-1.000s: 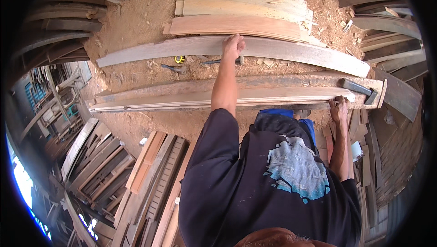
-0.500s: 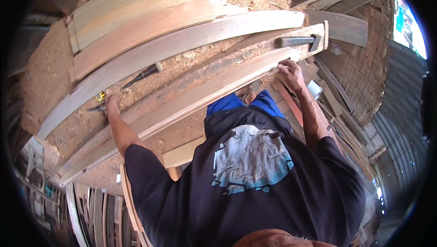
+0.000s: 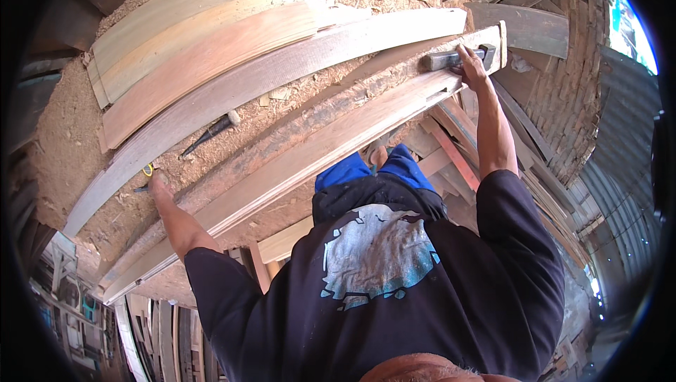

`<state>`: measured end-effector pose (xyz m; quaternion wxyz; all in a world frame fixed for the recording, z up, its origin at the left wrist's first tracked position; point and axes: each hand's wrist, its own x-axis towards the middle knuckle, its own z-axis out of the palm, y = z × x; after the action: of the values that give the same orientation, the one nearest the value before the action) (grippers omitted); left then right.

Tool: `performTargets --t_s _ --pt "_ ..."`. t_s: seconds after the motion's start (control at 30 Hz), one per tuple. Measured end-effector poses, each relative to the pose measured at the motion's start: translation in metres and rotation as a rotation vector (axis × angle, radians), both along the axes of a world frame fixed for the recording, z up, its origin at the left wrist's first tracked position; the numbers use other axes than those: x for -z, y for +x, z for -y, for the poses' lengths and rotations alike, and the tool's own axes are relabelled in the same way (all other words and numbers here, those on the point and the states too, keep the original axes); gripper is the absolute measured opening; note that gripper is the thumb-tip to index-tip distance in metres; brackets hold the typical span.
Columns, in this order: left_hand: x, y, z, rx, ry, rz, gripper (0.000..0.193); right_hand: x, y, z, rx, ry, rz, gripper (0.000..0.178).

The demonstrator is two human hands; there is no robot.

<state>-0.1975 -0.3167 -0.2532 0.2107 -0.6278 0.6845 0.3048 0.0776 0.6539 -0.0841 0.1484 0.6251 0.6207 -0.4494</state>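
My right hand (image 3: 473,66) is closed around a hammer (image 3: 442,61) near its dark metal head, at the far right end of the bench beam. Over on the left, my left hand (image 3: 160,188) is down on the shavings, its fingers partly hidden around something I cannot make out. A small dark tool end and a yellow ring-shaped item (image 3: 148,169) show beside those fingers. In front of me runs a long wooden plank (image 3: 303,153) with a grooved near edge and a small slot near its right end. A chisel (image 3: 211,132) lies on the shavings between my hands.
A long curved grey board (image 3: 267,72) lies beyond the rough beam (image 3: 282,125), with wide pale boards (image 3: 211,16) behind it. Offcuts and planks (image 3: 451,160) are heaped on the floor at right. Corrugated metal sheeting (image 3: 627,149) stands at far right.
My right hand has left the plank's slot and moved up onto the hammer. My left hand has shifted slightly nearer and left, by the small dark tool. The view has tilted a little.
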Motion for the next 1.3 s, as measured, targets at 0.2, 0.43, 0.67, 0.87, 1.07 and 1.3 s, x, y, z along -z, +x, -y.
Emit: performTargets --t_s 0.2,0.43,0.67,0.87,1.07,1.3 --pt "-0.011 -0.013 -0.029 0.156 0.127 -0.005 0.059 0.021 -0.005 -0.012 0.118 0.357 0.021 0.055" --pt "0.002 -0.004 -0.077 0.006 0.139 -0.064 0.039 -0.06 0.011 -0.029 0.174 -0.044 -0.173 0.042" --pt "-0.03 -0.017 -0.128 -0.027 0.301 -0.017 0.029 -0.091 0.115 0.044 0.105 -0.045 -0.196 0.041" --pt "-0.095 -0.006 -0.197 -0.223 0.215 -0.226 0.021 -0.085 0.153 0.077 0.144 0.312 -0.209 0.055" --pt "-0.147 0.032 -0.266 0.063 0.394 -0.656 0.02 -0.147 0.166 0.141 0.451 0.029 -0.667 0.06" --pt "-0.297 0.146 -0.454 0.568 0.82 -0.835 0.036 -0.246 0.223 0.167 0.284 0.102 -1.053 0.055"
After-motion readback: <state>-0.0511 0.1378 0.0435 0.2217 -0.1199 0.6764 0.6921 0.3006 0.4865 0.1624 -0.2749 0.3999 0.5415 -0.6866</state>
